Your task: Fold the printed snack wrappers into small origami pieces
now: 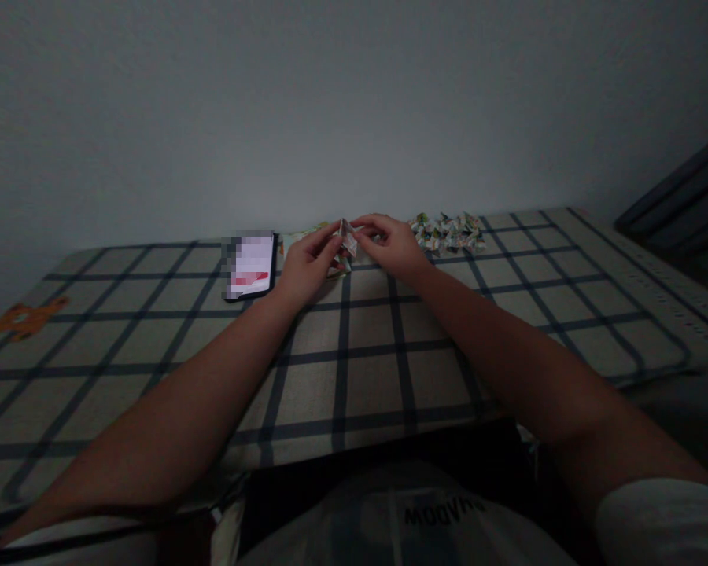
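Observation:
Between my two hands, near the far side of the table, a small piece of folded printed paper [346, 237] stands up in a peak. My left hand [310, 262] pinches it from the left with thumb and fingers. From the right, the thumb and forefinger of my right hand [392, 245] grip its other side. Colourful printed paper [298, 235] lies beneath and behind my left hand, partly hidden by it. Just right of my right hand is a cluster of many small folded paper pieces [448, 233], white with green and orange bits.
A phone [252, 266] with a lit, partly blurred screen lies left of my left hand. The table wears a checked cloth [312, 377] with an orange animal figure [27, 317] at the far left. A pale wall [354, 110] rises behind, and a dark slatted object [684, 196] stands at right.

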The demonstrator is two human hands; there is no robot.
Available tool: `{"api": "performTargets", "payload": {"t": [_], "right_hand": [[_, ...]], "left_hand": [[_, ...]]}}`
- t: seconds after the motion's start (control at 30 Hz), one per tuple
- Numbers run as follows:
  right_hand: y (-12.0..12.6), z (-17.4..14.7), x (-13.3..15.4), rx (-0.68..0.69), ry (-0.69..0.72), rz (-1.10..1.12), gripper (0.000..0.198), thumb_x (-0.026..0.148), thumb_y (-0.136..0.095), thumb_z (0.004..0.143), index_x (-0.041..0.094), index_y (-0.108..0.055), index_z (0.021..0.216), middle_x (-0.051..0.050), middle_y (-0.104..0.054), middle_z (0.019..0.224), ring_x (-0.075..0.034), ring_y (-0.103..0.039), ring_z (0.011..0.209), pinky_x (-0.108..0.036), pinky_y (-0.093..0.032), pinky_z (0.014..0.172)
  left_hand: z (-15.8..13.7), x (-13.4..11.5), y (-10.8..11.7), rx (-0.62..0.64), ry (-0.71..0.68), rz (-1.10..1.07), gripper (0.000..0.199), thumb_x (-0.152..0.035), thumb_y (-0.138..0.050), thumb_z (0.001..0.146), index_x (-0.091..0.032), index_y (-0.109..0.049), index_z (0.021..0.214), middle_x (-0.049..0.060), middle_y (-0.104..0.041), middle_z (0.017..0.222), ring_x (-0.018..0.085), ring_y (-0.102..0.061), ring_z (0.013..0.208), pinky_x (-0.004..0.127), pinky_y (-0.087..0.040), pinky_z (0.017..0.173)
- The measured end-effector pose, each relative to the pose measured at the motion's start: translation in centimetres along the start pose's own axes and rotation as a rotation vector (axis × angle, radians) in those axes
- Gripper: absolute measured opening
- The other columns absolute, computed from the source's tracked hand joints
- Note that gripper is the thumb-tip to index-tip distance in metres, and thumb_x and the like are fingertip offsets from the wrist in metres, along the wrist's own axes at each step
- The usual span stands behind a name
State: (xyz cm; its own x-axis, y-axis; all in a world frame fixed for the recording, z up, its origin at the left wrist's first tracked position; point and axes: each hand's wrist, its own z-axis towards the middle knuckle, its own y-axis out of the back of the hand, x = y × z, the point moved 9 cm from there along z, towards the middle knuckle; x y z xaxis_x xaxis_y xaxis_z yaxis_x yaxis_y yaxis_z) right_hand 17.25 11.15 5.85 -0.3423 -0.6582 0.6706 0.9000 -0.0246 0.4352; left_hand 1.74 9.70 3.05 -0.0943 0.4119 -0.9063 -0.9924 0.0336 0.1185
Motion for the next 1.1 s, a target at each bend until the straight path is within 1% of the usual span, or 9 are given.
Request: {"api": "performTargets", "payload": {"t": [0.13, 0.27, 0.43, 0.53, 0.6, 0.73, 0.8, 0.93, 1.1], "right_hand": [[0.0, -0.1, 0.3, 0.003, 0.011, 0.030, 0.031, 0.027, -0.062, 0.091, 0.017, -0.072, 0.119, -0.006, -0.078, 0.094, -0.016, -0.070, 0.084, -0.030, -0.056, 0.083], [0.2, 0.0, 0.6, 0.003, 0.020, 0.005, 0.029, 0.026, -0.062, 0.090, 0.018, -0.074, 0.115, -0.007, -0.078, 0.101, -0.017, -0.070, 0.089, -0.029, -0.056, 0.082], [0.2, 0.1, 0.2, 0.002, 0.015, 0.009, 0.028, 0.026, -0.062, 0.089, 0.018, -0.076, 0.112, -0.007, -0.078, 0.099, -0.017, -0.070, 0.089, -0.031, -0.056, 0.083], [0.2, 0.2, 0.2, -0.001, 0.022, -0.008, 0.027, 0.023, -0.061, 0.089, 0.019, -0.078, 0.110, -0.007, -0.079, 0.101, -0.018, -0.071, 0.092, -0.032, -0.056, 0.085], [0.0, 0.1, 0.5, 0.022, 0.042, -0.016, 0.026, 0.022, -0.061, 0.089, 0.019, -0.079, 0.108, -0.008, -0.079, 0.104, -0.018, -0.072, 0.094, -0.032, -0.057, 0.086], [-0.6, -0.2, 1.1, 0.095, 0.063, -0.018, 0.026, 0.023, -0.062, 0.091, 0.019, -0.080, 0.109, -0.008, -0.080, 0.108, -0.018, -0.072, 0.095, -0.031, -0.057, 0.085], [-0.8, -0.3, 1.3, 0.109, 0.063, -0.017, 0.026, 0.023, -0.062, 0.091, 0.019, -0.080, 0.110, -0.008, -0.080, 0.109, -0.018, -0.072, 0.095, -0.030, -0.057, 0.084], [-0.7, -0.4, 1.4, 0.116, 0.069, -0.030, 0.028, 0.021, -0.060, 0.091, 0.018, -0.079, 0.111, -0.008, -0.079, 0.109, -0.017, -0.072, 0.094, -0.030, -0.057, 0.083], [-0.6, -0.4, 1.4, 0.104, 0.088, -0.061, 0.030, 0.020, -0.058, 0.091, 0.015, -0.078, 0.113, -0.010, -0.079, 0.110, -0.017, -0.071, 0.093, -0.029, -0.056, 0.083]], "left_hand": [[0.0, -0.1, 0.0, 0.003, -0.015, 0.005, 0.052, -0.058, -0.073, 0.085, -0.026, -0.074, 0.126, 0.008, -0.076, 0.107, 0.018, -0.070, 0.084, 0.029, -0.061, 0.069], [0.2, 0.1, 0.0, 0.004, -0.018, 0.011, 0.056, -0.062, -0.071, 0.084, -0.024, -0.074, 0.125, 0.008, -0.075, 0.113, 0.020, -0.070, 0.088, 0.030, -0.061, 0.068], [0.3, 0.4, 0.1, 0.020, 0.012, -0.054, 0.055, -0.060, -0.075, 0.081, -0.023, -0.075, 0.123, 0.010, -0.074, 0.121, 0.023, -0.071, 0.097, 0.034, -0.062, 0.077], [0.2, 0.4, 0.1, 0.021, 0.042, -0.117, 0.055, -0.062, -0.076, 0.080, -0.023, -0.076, 0.118, 0.011, -0.075, 0.117, 0.023, -0.072, 0.099, 0.036, -0.062, 0.082], [0.2, 0.5, 0.3, -0.010, 0.062, -0.148, 0.055, -0.065, -0.076, 0.078, -0.022, -0.076, 0.112, 0.010, -0.075, 0.113, 0.022, -0.072, 0.097, 0.036, -0.061, 0.083], [0.3, 0.8, 0.8, -0.087, 0.100, -0.152, 0.054, -0.067, -0.080, 0.072, -0.020, -0.076, 0.099, 0.008, -0.077, 0.102, 0.018, -0.072, 0.087, 0.033, -0.061, 0.078], [0.3, 1.0, 0.9, -0.102, 0.136, -0.137, 0.055, -0.068, -0.082, 0.070, -0.020, -0.075, 0.096, 0.007, -0.077, 0.098, 0.018, -0.071, 0.082, 0.032, -0.062, 0.076], [0.3, 1.4, 0.9, -0.105, 0.188, -0.133, 0.055, -0.065, -0.084, 0.070, -0.020, -0.073, 0.099, 0.008, -0.077, 0.099, 0.020, -0.073, 0.086, 0.033, -0.062, 0.075], [0.5, 1.1, 0.8, -0.065, 0.131, -0.130, 0.058, -0.058, -0.085, 0.072, -0.021, -0.068, 0.113, 0.010, -0.077, 0.105, 0.025, -0.075, 0.099, 0.040, -0.061, 0.087]]}}
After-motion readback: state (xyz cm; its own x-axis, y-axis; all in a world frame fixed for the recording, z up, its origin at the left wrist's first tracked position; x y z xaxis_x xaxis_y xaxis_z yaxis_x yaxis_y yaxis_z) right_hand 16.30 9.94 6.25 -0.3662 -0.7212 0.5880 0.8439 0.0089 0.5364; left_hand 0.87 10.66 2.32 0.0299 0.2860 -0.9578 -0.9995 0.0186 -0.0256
